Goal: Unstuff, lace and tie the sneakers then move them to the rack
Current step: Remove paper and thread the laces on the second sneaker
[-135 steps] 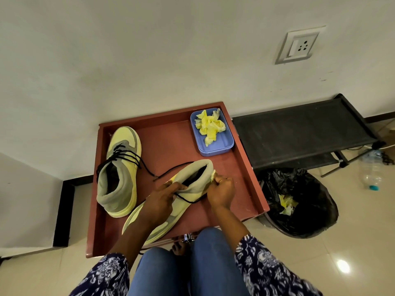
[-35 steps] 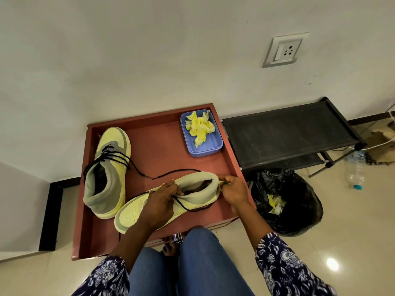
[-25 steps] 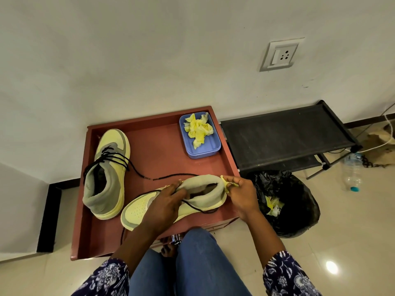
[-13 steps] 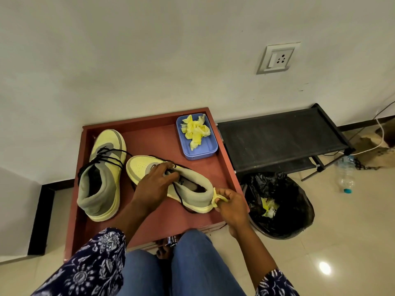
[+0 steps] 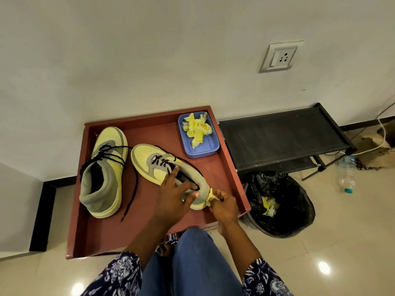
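Observation:
Two yellow and grey sneakers with black laces stand on a red-brown tray [image 5: 230,159]. The left sneaker [image 5: 102,176] stands upright with its laces loose, one end trailing over the tray. The right sneaker [image 5: 162,169] lies slantwise, toe to the far left and heel near me. My left hand [image 5: 175,191] grips its collar and tongue. My right hand [image 5: 222,204] pinches a yellow paper scrap [image 5: 211,196] at the sneaker's heel. The black rack [image 5: 280,137] stands to the right of the tray.
A blue tub [image 5: 198,150] with crumpled yellow paper sits at the tray's far right corner. A black-lined bin [image 5: 284,204] with paper in it stands on the floor right of the tray. A plastic bottle [image 5: 347,175] and a cable lie beyond the rack.
The right sneaker has swung round from lying sideways, so its toe now points away and left. My right hand has drawn a yellow paper scrap out at the heel.

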A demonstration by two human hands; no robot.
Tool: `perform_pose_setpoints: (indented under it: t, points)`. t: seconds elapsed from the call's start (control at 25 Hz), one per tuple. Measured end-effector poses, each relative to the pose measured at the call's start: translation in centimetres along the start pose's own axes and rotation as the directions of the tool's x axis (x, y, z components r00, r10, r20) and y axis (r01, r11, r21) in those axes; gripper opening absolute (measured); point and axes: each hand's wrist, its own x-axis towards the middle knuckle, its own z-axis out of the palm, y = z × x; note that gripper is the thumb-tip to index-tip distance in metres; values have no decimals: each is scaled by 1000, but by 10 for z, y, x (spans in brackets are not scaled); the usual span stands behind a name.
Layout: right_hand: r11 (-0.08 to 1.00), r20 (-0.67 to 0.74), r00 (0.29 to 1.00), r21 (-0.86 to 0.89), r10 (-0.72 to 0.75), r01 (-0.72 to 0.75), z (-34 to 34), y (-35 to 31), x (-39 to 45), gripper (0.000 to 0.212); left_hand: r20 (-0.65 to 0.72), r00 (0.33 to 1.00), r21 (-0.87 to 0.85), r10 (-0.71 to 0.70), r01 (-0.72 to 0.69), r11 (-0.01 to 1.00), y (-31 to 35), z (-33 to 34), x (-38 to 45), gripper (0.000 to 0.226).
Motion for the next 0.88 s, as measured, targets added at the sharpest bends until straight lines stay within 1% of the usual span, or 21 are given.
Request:
perform_pose_setpoints:
  t: [0.12, 0.24, 0.32, 0.36, 0.44, 0.48, 0.6, 0.68, 0.8, 0.88]
  points:
    - [999, 0, 999, 40, 35, -35, 10, -1, -4, 26, 10, 998, 13, -66, 66, 998, 1, 0, 0, 31]
    - [982, -52, 994, 169, 97, -87, 17, -2, -12, 25, 0, 997, 14, -76, 76, 997, 6, -4, 0, 28]
    - [965, -63, 993, 249, 102, -84, 17, -7, -18, 25, 21, 995, 1, -93, 93, 996, 8, -5, -1, 26]
    - [965, -65, 995, 253, 81, -62, 16, -9, -19, 25, 31, 994, -3, -106, 106, 994, 7, -5, -1, 23]
    - [984, -66, 998, 178, -3, 15, 14, -10, -18, 28, 51, 990, -7, -135, 135, 991, 8, -7, -1, 11]
    - [991, -63, 996, 121, -55, 63, 13, -10, -18, 28, 48, 990, -6, -135, 135, 991, 9, -7, -1, 9]
    - [983, -68, 983, -73, -173, 168, 12, -16, -16, 25, 32, 991, 11, -132, 131, 991, 12, -7, 1, 9]
    - [951, -28, 973, -218, -229, 218, 8, -26, -13, 27, 44, 989, 28, -140, 139, 990, 11, -7, 1, 10]
    - [905, 43, 971, -352, -237, 237, 2, -39, -4, 32, 25, 993, 17, -112, 111, 994, 11, -5, 2, 7]
    - [894, 53, 973, -386, -226, 229, 2, -39, -2, 31, 28, 993, 28, -117, 116, 993, 10, -4, 3, 7]
